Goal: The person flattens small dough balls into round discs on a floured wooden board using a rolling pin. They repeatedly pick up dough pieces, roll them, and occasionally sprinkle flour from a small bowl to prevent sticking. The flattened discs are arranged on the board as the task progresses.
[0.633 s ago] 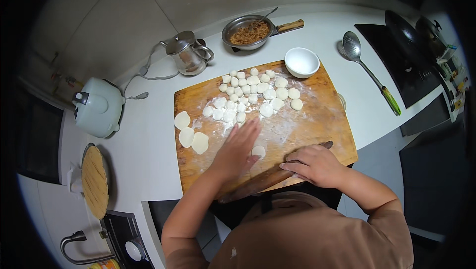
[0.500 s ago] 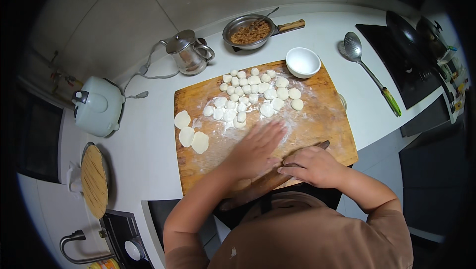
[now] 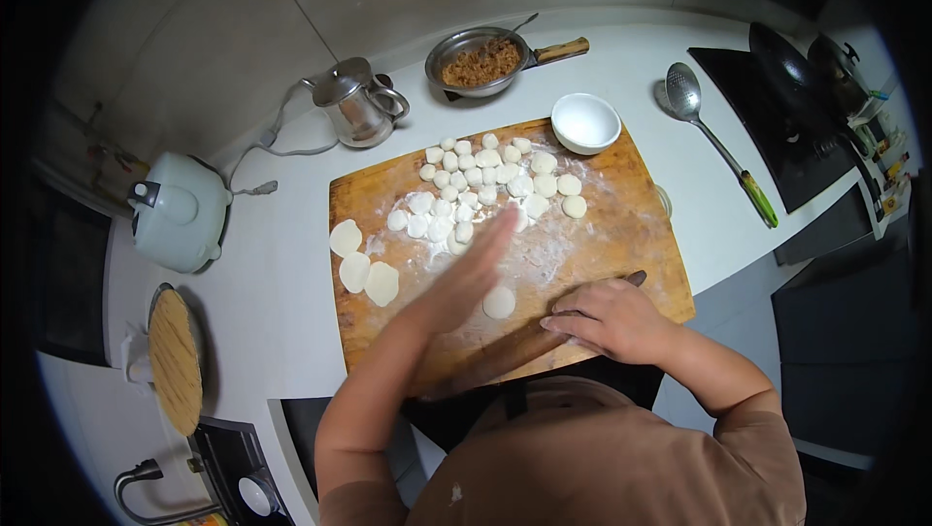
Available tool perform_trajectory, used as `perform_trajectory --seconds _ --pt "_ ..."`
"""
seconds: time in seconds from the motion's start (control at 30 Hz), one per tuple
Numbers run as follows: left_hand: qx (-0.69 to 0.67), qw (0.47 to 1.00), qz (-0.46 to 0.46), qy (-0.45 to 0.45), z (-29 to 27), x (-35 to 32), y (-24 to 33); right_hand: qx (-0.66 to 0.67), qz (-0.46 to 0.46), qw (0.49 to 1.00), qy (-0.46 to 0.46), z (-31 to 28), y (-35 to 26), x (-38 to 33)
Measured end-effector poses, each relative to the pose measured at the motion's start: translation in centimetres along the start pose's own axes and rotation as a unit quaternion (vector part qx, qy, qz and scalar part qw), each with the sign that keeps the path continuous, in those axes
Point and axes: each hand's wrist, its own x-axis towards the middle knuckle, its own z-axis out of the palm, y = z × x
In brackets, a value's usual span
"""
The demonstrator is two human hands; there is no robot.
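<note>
My right hand (image 3: 614,320) is wrapped around the right end of a dark wooden rolling pin (image 3: 505,353), which lies slantwise along the near edge of the wooden cutting board (image 3: 626,235). Fingers outstretched and slightly blurred, my left hand (image 3: 473,269) hangs over the middle of the board, holding nothing visible. Just right of its palm lies a small flattened dough round (image 3: 499,303). Beyond my left fingertips, many small dough pieces (image 3: 473,177) sit in scattered flour; the hand covers a few. Three thin rolled wrappers (image 3: 382,284) lie at the board's left.
A white bowl (image 3: 585,123) stands on the board's far right corner. Behind it are a pan of brown filling (image 3: 481,62) and a metal kettle (image 3: 356,104). A slotted spoon (image 3: 714,138) lies right; a pale green appliance (image 3: 182,211) and a round straw-coloured tray (image 3: 176,363) are left.
My left hand has lifted and swung left, turning edge-on, which uncovers the dough round. My right hand stays on the rolling pin. The whole view has shifted slightly.
</note>
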Motion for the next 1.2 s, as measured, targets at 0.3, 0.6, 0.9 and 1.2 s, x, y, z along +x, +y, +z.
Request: perform_trajectory --seconds 0.3,0.6,0.9,1.2 --pt "0.402 0.9 -0.164 -0.043 2.2 -11.6 6.1 -0.012 0.057 0.998 -0.007 1.8 0.8 1.8" --pt "0.45 0.875 -0.159 0.08 -0.1 -8.2 2.4 -0.129 0.127 0.983 -0.011 3.6 4.2 8.1" --pt "0.365 0.912 -0.185 -0.023 2.1 -13.1 4.1 -0.071 0.07 0.992 -0.075 2.7 0.2 3.8" --pt "0.395 0.903 -0.149 0.08 -1.7 -9.3 2.7 -0.077 0.118 0.99 -0.003 3.9 3.0 7.5"
